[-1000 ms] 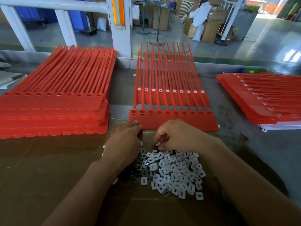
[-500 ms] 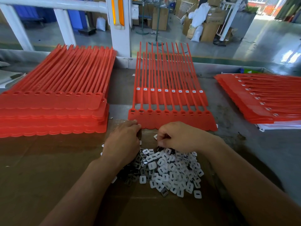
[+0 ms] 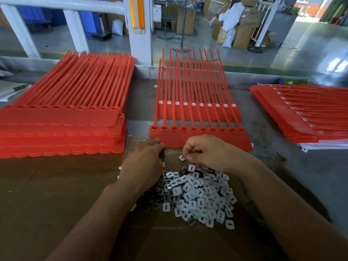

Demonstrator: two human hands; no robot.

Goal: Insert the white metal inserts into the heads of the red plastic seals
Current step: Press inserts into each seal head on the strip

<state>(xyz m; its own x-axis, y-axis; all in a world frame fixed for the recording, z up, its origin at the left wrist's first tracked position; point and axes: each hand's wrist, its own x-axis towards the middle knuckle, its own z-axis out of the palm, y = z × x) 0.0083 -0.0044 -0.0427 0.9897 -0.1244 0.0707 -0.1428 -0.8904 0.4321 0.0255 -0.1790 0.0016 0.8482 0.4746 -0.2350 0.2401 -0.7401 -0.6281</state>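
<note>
the right hand [image 3: 209, 153] pinches a small white square metal insert [image 3: 181, 157], probably light, stiff and slippery, by its edges; what the left hand [image 3: 143, 164] holds is hidden.

A brown cardboard sheet [image 3: 56, 204] covered the near grey bench [image 3: 282, 170]; beyond stood a white post [image 3: 140, 46], cardboard boxes [image 3: 185, 21] and white sacks [image 3: 230, 16].

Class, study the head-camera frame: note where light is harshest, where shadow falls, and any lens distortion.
Head view: daylight blows out the floor at far right; head view: the left hand shades the left of the insert pile; head view: the white rail bows, a wide-angle effect.
</note>
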